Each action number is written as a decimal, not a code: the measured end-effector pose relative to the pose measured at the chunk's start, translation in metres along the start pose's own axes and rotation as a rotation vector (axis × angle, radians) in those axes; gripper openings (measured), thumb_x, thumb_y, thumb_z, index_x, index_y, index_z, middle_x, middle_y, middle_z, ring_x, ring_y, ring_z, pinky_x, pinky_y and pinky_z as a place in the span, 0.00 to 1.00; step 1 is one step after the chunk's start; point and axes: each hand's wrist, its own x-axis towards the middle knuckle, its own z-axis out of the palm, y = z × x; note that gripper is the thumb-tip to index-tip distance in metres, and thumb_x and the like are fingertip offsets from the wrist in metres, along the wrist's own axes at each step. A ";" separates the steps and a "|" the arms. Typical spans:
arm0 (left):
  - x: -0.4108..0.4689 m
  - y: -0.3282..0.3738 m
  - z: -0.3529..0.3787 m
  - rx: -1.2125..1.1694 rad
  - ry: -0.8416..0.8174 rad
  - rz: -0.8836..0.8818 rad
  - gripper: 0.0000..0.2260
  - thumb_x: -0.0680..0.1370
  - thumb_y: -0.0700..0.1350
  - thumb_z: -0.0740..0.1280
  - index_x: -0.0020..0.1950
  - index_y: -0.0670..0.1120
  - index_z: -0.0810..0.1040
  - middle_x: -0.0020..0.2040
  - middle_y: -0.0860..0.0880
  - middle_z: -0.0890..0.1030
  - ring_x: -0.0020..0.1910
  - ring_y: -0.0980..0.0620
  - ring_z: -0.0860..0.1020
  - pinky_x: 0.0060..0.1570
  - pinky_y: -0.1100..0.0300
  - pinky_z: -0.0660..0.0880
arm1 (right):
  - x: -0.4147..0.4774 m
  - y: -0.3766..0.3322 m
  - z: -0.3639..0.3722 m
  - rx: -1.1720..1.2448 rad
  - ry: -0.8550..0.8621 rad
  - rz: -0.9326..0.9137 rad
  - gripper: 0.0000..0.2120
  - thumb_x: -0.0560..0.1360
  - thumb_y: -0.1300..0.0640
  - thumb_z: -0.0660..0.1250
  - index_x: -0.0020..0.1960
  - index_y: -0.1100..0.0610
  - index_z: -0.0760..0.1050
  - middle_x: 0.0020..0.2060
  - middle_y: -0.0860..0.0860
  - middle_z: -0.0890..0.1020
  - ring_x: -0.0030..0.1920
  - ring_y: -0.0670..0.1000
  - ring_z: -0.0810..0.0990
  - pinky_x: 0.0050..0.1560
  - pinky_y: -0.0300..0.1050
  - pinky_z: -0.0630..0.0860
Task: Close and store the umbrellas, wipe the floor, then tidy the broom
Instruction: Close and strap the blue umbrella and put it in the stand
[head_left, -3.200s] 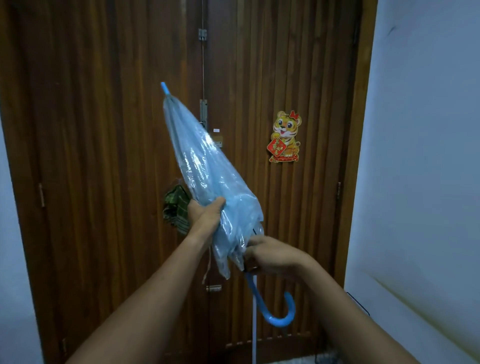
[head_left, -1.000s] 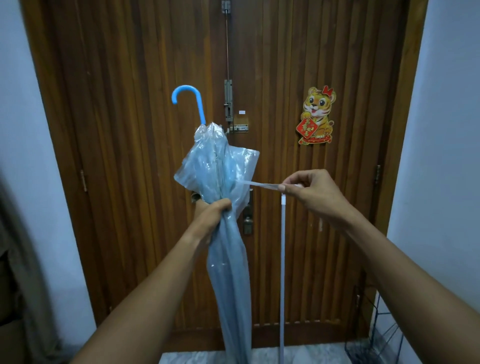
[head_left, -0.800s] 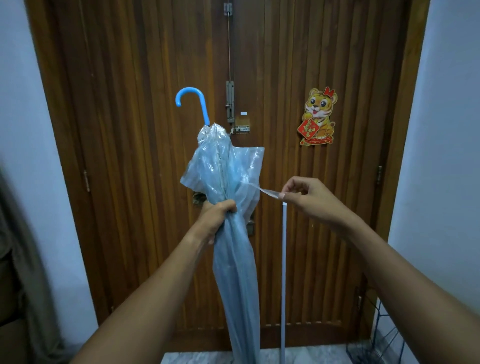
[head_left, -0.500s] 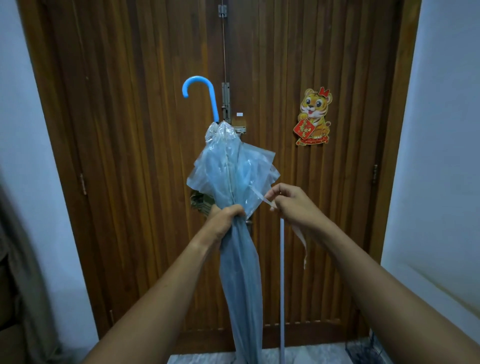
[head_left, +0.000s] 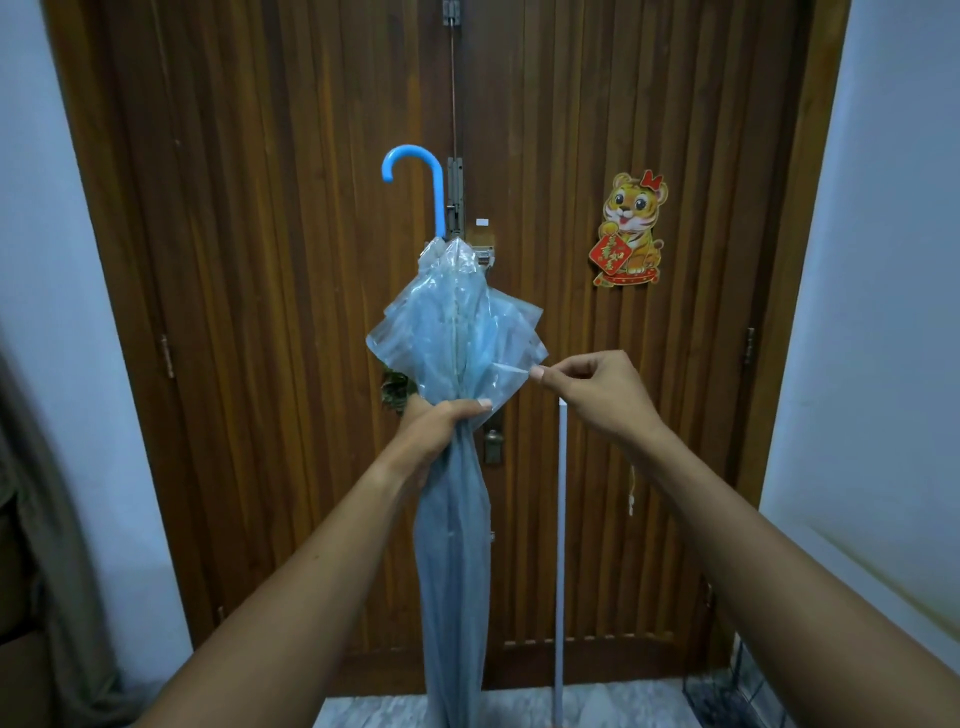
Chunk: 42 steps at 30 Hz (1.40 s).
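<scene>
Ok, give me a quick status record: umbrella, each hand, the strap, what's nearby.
umbrella: folded, clear blue, hook handle up
left hand: grips the umbrella midway
right hand: pinches the tie strap, drawn out rightward
strap state: not yet wrapped round the umbrella
nearby: white pole upright, right of the umbrella; wooden door behind, tiger sticker on it

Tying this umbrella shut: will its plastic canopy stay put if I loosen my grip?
Probably not: the canopy flares loosely above the left hand, so it looks floppy. Its glossy film likely slips. The strap in the right hand looks flimsy.
</scene>
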 end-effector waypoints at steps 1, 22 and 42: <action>-0.001 0.002 0.000 -0.015 -0.017 -0.005 0.16 0.70 0.44 0.77 0.56 0.45 0.82 0.45 0.49 0.85 0.45 0.49 0.84 0.43 0.56 0.78 | 0.001 0.001 0.000 0.026 -0.012 0.013 0.08 0.74 0.47 0.74 0.44 0.52 0.86 0.43 0.45 0.86 0.49 0.42 0.83 0.49 0.42 0.79; -0.009 0.008 0.003 0.095 -0.024 0.010 0.13 0.70 0.41 0.76 0.54 0.46 0.82 0.49 0.48 0.86 0.48 0.49 0.84 0.45 0.57 0.79 | -0.008 0.004 -0.001 -0.350 0.371 -0.290 0.09 0.74 0.44 0.73 0.46 0.49 0.86 0.36 0.40 0.85 0.36 0.39 0.82 0.35 0.41 0.82; -0.010 0.005 0.009 0.150 0.147 0.079 0.10 0.72 0.42 0.75 0.53 0.45 0.82 0.48 0.50 0.85 0.46 0.53 0.84 0.38 0.64 0.77 | -0.010 0.004 -0.002 0.191 -0.048 -0.190 0.12 0.78 0.65 0.67 0.57 0.55 0.85 0.46 0.49 0.88 0.50 0.41 0.86 0.58 0.41 0.80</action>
